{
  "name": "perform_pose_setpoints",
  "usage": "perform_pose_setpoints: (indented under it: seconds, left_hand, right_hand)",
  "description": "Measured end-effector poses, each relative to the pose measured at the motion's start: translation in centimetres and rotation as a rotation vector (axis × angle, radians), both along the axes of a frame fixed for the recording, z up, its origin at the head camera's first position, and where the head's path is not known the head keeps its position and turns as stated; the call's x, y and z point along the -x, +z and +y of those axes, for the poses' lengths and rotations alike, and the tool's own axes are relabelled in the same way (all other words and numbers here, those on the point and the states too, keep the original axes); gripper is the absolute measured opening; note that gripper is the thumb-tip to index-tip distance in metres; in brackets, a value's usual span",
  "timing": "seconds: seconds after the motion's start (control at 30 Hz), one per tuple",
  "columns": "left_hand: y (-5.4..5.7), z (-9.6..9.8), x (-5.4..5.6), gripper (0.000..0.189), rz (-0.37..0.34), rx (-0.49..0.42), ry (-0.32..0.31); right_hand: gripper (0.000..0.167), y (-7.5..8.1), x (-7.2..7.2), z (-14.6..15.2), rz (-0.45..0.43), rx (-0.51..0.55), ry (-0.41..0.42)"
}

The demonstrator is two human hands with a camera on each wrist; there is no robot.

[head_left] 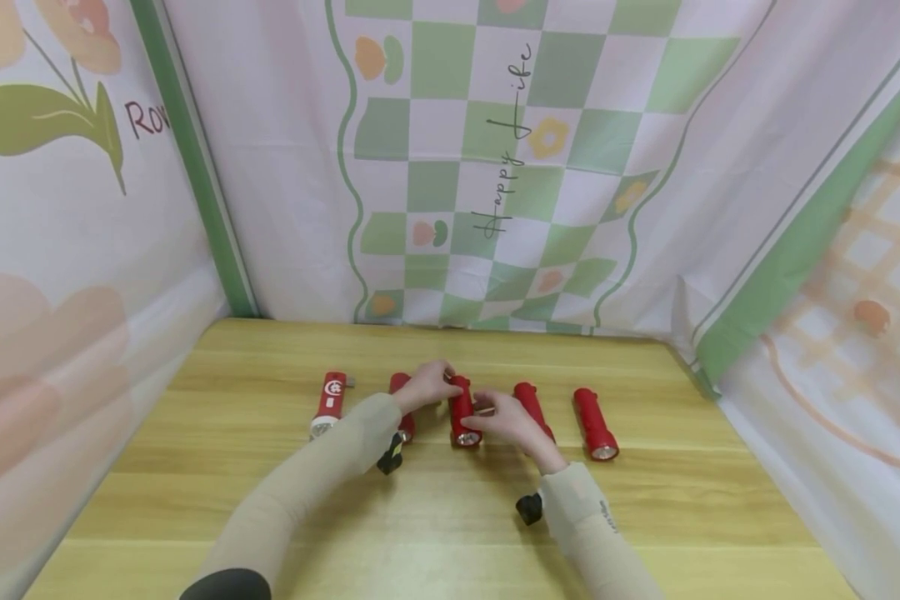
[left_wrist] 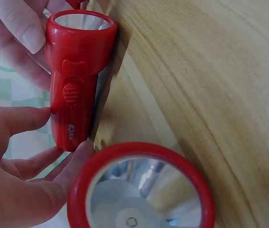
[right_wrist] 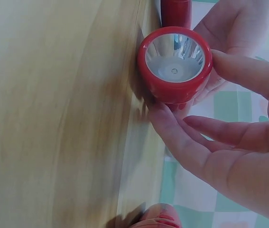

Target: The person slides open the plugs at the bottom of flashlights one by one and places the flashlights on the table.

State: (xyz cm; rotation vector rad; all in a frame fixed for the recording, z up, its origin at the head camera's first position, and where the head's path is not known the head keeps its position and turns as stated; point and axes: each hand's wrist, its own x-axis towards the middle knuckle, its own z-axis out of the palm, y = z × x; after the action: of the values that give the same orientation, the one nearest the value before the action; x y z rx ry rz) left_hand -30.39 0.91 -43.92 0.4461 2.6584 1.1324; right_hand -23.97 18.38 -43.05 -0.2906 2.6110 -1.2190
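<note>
A red flashlight point(head_left: 461, 410) lies on the table between both hands, its lens end toward me. My left hand point(head_left: 426, 387) holds it by the tail end; in the left wrist view, thumb and fingertips sit on either side of the flashlight's narrow body point(left_wrist: 72, 114). My right hand point(head_left: 506, 418) pinches the lens end, with thumb and fingers on opposite sides of the red rim point(right_wrist: 172, 90) in the right wrist view. Another red flashlight point(head_left: 399, 382) lies partly hidden under the left forearm. A further red flashlight point(head_left: 528, 398) is partly covered by the right hand.
At the left of the row lies a red flashlight with a white head point(head_left: 331, 398) and a small tab sticking out at its side. One more red flashlight point(head_left: 591, 415) lies at the right. Patterned fabric point(head_left: 292, 183) surrounds the wooden table point(head_left: 450, 517) at the back and sides.
</note>
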Motion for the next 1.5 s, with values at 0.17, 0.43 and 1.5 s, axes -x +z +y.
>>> perform_pose_setpoints:
  seconds: [0.17, 0.43, 1.5]
  left_hand:
    - [0.20, 0.05, -0.10, 0.038, -0.015, -0.008, 0.006]
    - [-0.01, 0.30, 0.04, 0.034, -0.017, 0.010, 0.010]
    - [0.01, 0.47, -0.66, 0.019, -0.040, -0.022, 0.025]
  right_hand:
    - [0.059, -0.02, 0.05, -0.02, 0.007, -0.013, -0.001]
    - [0.054, -0.39, 0.39, -0.05, 0.007, -0.016, 0.010]
    - [0.040, -0.45, 0.16, -0.85, 0.041, -0.054, 0.023]
